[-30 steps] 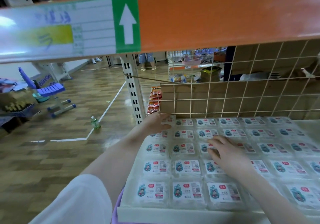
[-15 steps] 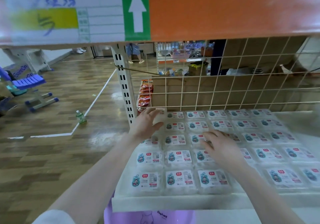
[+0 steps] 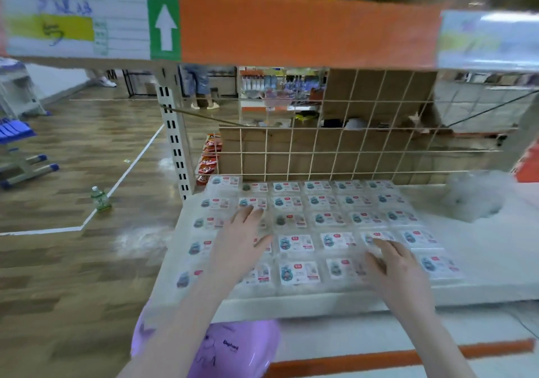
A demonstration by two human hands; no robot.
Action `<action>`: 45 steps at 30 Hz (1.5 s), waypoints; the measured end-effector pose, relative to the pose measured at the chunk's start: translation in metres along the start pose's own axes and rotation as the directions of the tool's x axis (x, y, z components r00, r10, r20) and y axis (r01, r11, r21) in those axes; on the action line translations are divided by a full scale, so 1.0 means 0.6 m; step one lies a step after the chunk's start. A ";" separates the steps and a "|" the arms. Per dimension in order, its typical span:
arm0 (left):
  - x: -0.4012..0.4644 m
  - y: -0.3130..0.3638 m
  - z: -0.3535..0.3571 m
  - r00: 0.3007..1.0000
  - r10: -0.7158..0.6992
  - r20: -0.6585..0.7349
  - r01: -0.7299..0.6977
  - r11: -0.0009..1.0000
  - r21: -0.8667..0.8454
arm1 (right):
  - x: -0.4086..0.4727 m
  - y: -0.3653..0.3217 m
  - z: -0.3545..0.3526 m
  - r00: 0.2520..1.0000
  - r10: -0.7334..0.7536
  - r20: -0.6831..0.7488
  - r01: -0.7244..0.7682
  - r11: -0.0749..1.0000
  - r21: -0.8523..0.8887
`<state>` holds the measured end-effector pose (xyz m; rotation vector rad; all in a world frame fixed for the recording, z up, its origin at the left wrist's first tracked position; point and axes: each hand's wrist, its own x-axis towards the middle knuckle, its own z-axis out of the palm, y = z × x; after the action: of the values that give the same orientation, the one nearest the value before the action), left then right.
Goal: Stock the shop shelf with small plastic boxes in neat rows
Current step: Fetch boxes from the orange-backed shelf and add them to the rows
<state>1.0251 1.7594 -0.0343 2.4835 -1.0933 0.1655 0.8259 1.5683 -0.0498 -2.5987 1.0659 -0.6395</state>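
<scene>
Both hands, left hand (image 3: 239, 240) and right hand (image 3: 399, 272), lie flat with fingers spread on the small clear plastic boxes (image 3: 296, 243); neat rows already fill the shelf under and beyond them, bare white shelf (image 3: 495, 249) remains right of the right hand.

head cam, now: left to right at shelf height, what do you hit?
Blue stool → green bottle on the floor → white slotted upright → left hand on the boxes → right hand → crumpled clear plastic.
</scene>
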 end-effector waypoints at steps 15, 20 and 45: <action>-0.002 0.485 0.137 0.978 0.203 0.042 -0.199 0.976 -0.086 | -0.045 0.377 -0.219 0.978 0.132 -0.158 -0.140 0.989 -0.040; 0.015 0.617 0.185 0.947 0.314 0.074 -0.306 0.946 -0.104 | -0.040 0.475 -0.271 0.962 0.201 -0.187 -0.215 0.975 -0.061; 0.364 1.153 0.495 0.845 0.508 0.167 -0.468 0.854 -0.229 | 0.267 1.025 -0.401 0.861 0.423 -0.282 -0.462 0.883 -0.086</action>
<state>0.6537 1.0689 -0.0167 2.0483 -1.7473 -0.0675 0.4414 1.0080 -0.0352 -2.2912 1.7902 -0.8136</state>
